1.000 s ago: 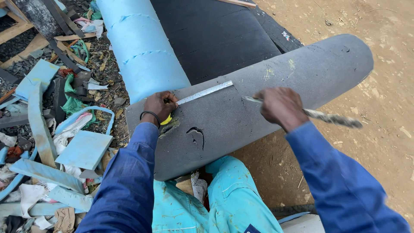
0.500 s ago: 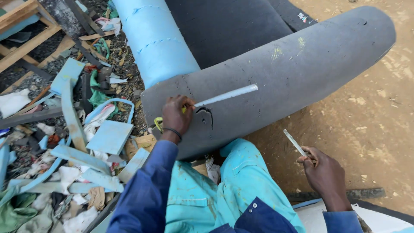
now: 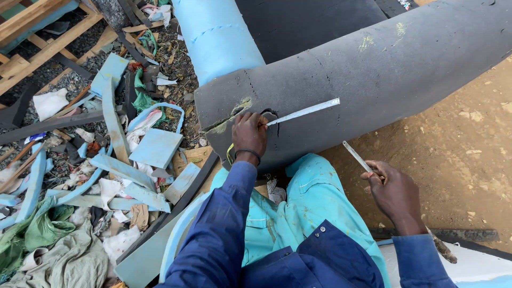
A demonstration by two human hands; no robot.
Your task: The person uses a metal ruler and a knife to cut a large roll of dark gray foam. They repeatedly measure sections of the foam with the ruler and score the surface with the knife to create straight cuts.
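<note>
Seated in blue sleeves and turquoise trousers (image 3: 314, 202), I hold my right hand (image 3: 397, 194) low beside my knee, fingers closed around a thin metal blade (image 3: 356, 156) whose tip points up and away, clear of the foam. Under that wrist a rough dark rod (image 3: 442, 249) lies on a pale board.

Just beyond my knees, my left hand (image 3: 249, 133) presses against the side of a long grey foam roll (image 3: 384, 69), fingers curled down on the near end of a narrow metal ruler (image 3: 304, 112). The ruler lies flat on the foam, running up and to the right from my fingertips. A short dark cut (image 3: 271, 114) shows in the foam just beside that hand, and yellowish marks (image 3: 234, 114) streak the surface to its left.

To my left, the ground is littered with pale blue foam offcuts (image 3: 154, 149), cloth scraps and wooden slats (image 3: 48, 42). Farther off, a light blue foam roll (image 3: 218, 34) rises behind the grey one, with bare brown earth (image 3: 458, 149) on my right.
</note>
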